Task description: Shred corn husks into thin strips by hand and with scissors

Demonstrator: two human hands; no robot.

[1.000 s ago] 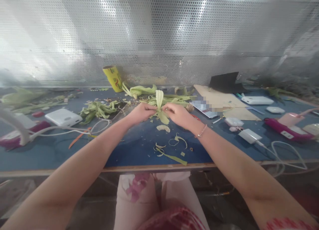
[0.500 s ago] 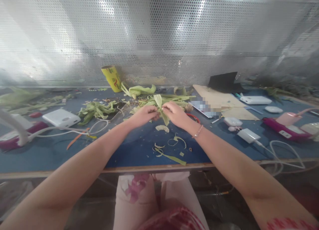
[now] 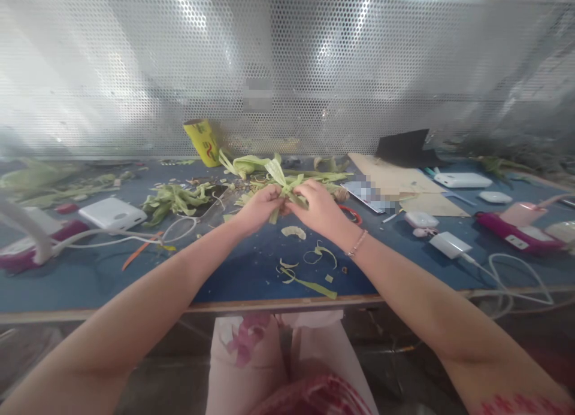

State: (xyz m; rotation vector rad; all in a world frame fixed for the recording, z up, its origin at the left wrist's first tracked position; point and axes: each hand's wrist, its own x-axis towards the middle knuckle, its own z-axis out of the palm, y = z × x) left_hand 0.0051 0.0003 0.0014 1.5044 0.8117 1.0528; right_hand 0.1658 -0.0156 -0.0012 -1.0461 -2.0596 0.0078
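Both my hands meet above the middle of the blue table [image 3: 233,271]. My left hand [image 3: 258,206] and my right hand [image 3: 317,206] are closed in a pinch on a pale green leaf strip [image 3: 279,176] that sticks up between them. Right behind the hands lies a pile of green leaves [image 3: 291,178]. Cut curls and scraps of leaf [image 3: 305,271] lie on the table in front of my hands.
A yellow roll [image 3: 203,141] leans at the perforated metal back wall. A second heap of leaves [image 3: 175,197], a white power bank [image 3: 112,212] and cables lie left. A phone [image 3: 366,194], cardboard [image 3: 404,184], chargers and a magenta device [image 3: 512,232] lie right.
My hands have drawn closer together and the leaf strip between them has been folded and tilted to the left; the scraps on the table lie as before.
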